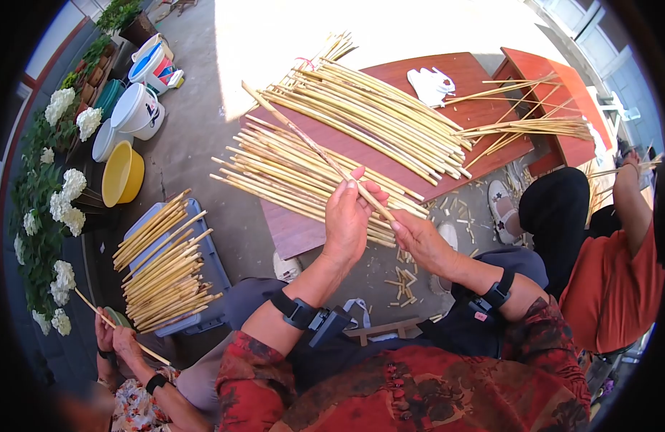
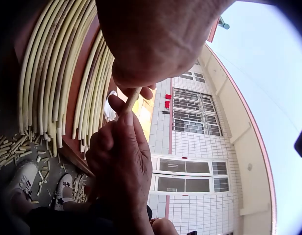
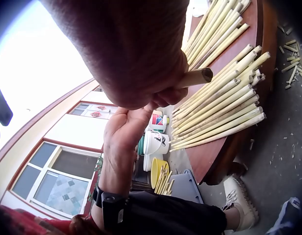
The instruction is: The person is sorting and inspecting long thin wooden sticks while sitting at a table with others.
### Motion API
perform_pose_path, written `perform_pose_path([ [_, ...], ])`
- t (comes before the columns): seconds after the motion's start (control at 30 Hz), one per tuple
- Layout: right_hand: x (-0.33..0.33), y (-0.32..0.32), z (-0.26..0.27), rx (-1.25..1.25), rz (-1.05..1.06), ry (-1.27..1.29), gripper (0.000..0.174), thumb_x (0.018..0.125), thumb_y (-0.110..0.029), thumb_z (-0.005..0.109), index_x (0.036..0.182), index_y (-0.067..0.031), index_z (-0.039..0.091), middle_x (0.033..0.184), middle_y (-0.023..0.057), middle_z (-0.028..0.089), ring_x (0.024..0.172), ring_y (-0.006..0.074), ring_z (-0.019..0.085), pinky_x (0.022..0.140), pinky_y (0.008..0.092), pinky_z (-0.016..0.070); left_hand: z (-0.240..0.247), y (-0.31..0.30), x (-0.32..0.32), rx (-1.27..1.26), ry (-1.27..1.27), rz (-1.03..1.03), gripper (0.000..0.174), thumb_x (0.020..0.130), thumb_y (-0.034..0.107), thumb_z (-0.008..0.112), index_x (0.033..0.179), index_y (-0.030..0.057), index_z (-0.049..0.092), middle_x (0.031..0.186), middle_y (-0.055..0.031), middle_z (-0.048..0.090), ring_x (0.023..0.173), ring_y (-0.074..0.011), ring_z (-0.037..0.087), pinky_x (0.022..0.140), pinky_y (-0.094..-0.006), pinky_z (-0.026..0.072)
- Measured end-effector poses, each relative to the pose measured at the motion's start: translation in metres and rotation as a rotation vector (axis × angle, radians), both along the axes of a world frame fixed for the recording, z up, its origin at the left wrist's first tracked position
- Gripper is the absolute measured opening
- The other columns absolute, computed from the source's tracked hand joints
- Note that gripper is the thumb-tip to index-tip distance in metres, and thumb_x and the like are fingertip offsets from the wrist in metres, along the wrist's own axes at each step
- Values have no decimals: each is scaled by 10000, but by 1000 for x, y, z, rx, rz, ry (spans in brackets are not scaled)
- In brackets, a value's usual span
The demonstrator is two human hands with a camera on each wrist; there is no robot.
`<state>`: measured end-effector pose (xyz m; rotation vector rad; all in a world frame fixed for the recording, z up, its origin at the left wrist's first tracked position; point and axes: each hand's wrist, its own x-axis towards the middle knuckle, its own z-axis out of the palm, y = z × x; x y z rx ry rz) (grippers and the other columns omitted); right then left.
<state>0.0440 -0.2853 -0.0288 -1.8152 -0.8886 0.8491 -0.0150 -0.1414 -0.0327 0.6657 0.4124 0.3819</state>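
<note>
A long yellow-brown plant stalk (image 1: 296,129) runs slantwise in front of me, its far end raised over the bundles. My left hand (image 1: 349,219) holds it near its close end, the stalk passing between thumb and fingers. Just beyond, my right hand (image 1: 426,243) grips the end with the thumb along it. In the left wrist view the right hand (image 2: 122,154) pinches the stalk (image 2: 133,100). A cut, hollow-looking end of the stalk (image 3: 202,76) sticks out past the right hand in the right wrist view. Two wide rows of similar stalks (image 1: 368,115) lie under and beyond my hands.
The stalks lie on a low red-brown table (image 1: 293,230). A white glove (image 1: 430,86) lies at its far side. Cut pieces (image 1: 401,284) litter the floor. Left are a blue-grey tray (image 1: 216,263) of shorter stalks, a yellow basin (image 1: 123,175) and buckets. People sit on both sides.
</note>
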Motion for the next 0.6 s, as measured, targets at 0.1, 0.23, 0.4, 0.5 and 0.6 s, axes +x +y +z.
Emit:
perform_pose_path([
  [0.1, -1, -2, -2, -47, 35, -6, 233, 911, -175, 375, 1097, -54, 445, 596, 65, 437, 556, 161, 446, 546, 303, 394, 4, 18, 2, 3, -11, 120, 340, 914, 167, 301, 1163, -58, 360, 862, -85, 498, 794, -195, 516, 751, -365, 445],
  [0.23, -7, -8, 0, -59, 72, 2, 237, 908, -178, 383, 1096, -46, 444, 607, 73, 438, 562, 163, 441, 551, 299, 391, 5, 62, 4, -24, -37, 231, 325, 910, 166, 298, 1137, -47, 391, 840, -70, 494, 776, -177, 499, 749, -355, 436],
  [0.4, -12, -18, -2, 6, 161, -63, 250, 904, -203, 407, 1088, -43, 462, 618, 63, 427, 565, 137, 426, 551, 272, 378, 4, 106, -1, -42, -140, 367, 315, 909, 157, 291, 1124, -48, 399, 791, -62, 466, 696, -159, 461, 655, -334, 426],
  [0.5, -10, -21, -4, -53, 123, 307, 252, 906, -221, 410, 1084, -56, 479, 620, 13, 416, 516, 91, 389, 491, 220, 347, 4, 94, 0, -32, -116, 367, 326, 909, 157, 276, 1144, -43, 383, 793, -58, 450, 691, -153, 436, 656, -331, 405],
  [0.6, -2, -16, 5, -112, 117, 582, 270, 914, -250, 390, 1094, -70, 479, 627, -24, 390, 469, 49, 332, 419, 179, 285, 4, 58, 3, -10, -93, 270, 330, 909, 158, 276, 1154, -39, 373, 806, -63, 452, 705, -156, 440, 670, -332, 407],
])
